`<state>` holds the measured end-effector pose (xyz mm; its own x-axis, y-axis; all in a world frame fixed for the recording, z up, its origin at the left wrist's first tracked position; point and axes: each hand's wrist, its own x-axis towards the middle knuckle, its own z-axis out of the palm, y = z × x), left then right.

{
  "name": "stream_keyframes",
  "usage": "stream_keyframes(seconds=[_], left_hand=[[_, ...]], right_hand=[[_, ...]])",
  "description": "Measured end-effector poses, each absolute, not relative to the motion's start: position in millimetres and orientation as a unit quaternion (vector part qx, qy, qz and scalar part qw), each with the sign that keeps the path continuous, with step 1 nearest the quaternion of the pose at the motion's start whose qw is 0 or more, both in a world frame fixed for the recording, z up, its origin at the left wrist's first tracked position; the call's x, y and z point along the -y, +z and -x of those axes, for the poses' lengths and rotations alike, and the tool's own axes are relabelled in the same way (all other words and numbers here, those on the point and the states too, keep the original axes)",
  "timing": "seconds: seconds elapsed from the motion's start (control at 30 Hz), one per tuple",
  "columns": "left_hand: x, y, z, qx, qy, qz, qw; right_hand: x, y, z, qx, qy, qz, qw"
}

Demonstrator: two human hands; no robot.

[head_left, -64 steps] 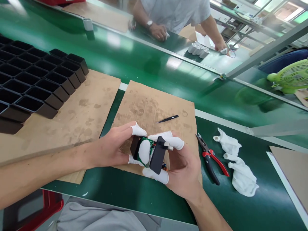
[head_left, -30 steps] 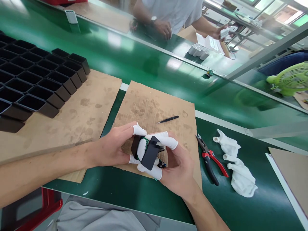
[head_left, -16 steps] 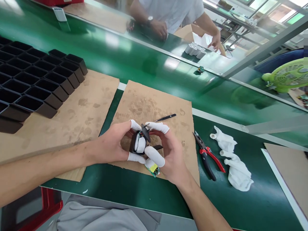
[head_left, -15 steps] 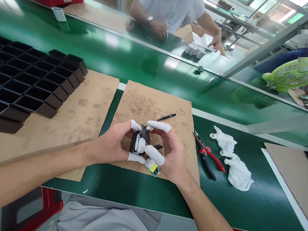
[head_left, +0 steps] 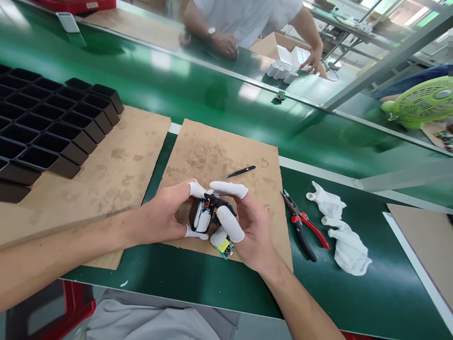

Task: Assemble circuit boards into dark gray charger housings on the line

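My left hand (head_left: 176,208), with white finger cots on thumb and finger, is closed around a small black plastic housing (head_left: 193,218). Its open side faces right, and a white-wrapped part (head_left: 203,217) with thin wires shows inside. My right hand (head_left: 244,217), also in finger cots, pinches a black end piece (head_left: 220,201) against the housing's opening. Below the right fingers a green circuit board (head_left: 224,247) with a yellow block hangs close to the housing; how it is joined is hidden. Black tweezers (head_left: 241,171) lie on the cardboard sheet (head_left: 198,141) just beyond my hands.
Red-and-black pliers (head_left: 304,226) and crumpled white finger cots (head_left: 348,248) lie to the right. At left, rows of black open housings (head_left: 46,123) stand on cardboard. Across the bench are another person's hands (head_left: 226,46), white cylinders (head_left: 282,72) and a green fan (head_left: 421,104).
My right hand has turned the black end piece, so it now lies more flat across the housing's top right. The view has shifted slightly. Tweezers now show fully.
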<state>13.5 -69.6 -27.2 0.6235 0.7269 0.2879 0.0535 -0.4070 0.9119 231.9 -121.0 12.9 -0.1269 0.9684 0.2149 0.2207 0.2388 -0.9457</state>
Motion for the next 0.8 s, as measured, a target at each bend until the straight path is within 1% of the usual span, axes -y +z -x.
stream_keyframes(seconds=[0.17,0.33,0.6,0.8], left_hand=[[68.6,-26.2,-12.7,-0.226,0.374,-0.776,0.455],[69.7,-25.6,-12.5,-0.237,0.368,-0.788,0.434],[70.0,-22.7,-11.3,-0.235,0.361,-0.786,0.444],[71.3,-22.3,-9.5,-0.257,0.342,-0.798,0.424]], right_hand=[[121.6,13.3,-233.5,0.683,0.389,0.438,0.436],[121.0,13.3,-234.1,0.690,0.391,0.429,0.432],[121.4,14.2,-233.5,0.695,0.405,0.423,0.417],[121.7,12.0,-233.1,0.698,0.401,0.438,0.400]])
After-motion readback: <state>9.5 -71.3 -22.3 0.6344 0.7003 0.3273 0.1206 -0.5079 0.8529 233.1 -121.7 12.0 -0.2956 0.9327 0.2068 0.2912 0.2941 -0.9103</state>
